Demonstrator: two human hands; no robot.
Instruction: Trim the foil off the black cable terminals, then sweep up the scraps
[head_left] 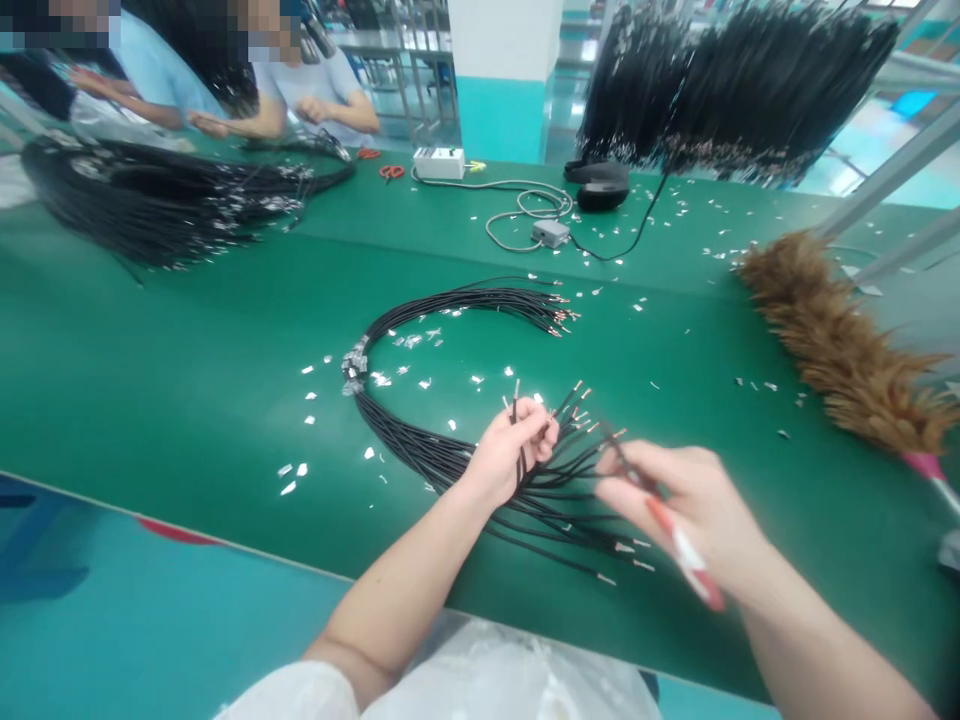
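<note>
A bundle of thin black wires (420,440) with bare metal tips lies curved in a loop on the green table (187,380). My left hand (510,450) is closed around a few wire ends, holding them upright. My right hand (686,500) is closed on a red-and-white handled tool (686,555), its tip at the fanned wire ends just right of my left hand. Small white scraps (405,380) are scattered inside and around the loop.
A brown feather duster (840,345) lies at the right. A mass of black wires (735,85) hangs at the back right, another pile (150,195) lies at the back left. A white box (439,162), grey cable (525,215) and red scissors (391,172) sit behind. Two people work at far left.
</note>
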